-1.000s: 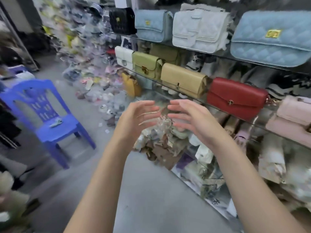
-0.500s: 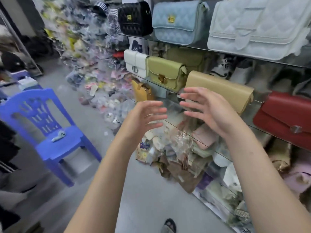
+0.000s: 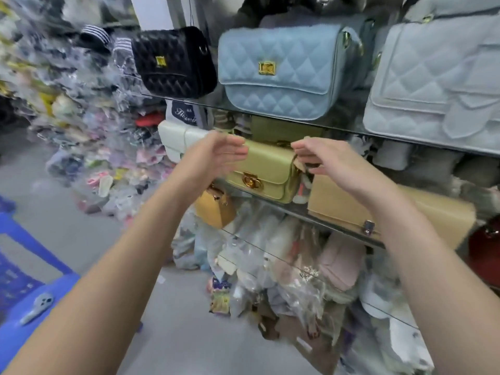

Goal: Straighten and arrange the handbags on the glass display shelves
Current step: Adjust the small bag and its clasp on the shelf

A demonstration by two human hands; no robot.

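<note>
Glass shelves (image 3: 349, 130) ahead; our left hand (image 3: 216, 155) and right hand (image 3: 330, 163), both spread, flank the green handbag (image 3: 265, 169), perhaps touching, to square it.

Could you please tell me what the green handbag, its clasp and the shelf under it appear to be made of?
Green handbag: probably smooth leather or faux leather, judging by the soft, even sheen across its flap.
Clasp: gold-toned polished metal, judging by its bright glints.
Shelf: clear glass, since the goods below show through it and only its edge reads as a line.
</note>
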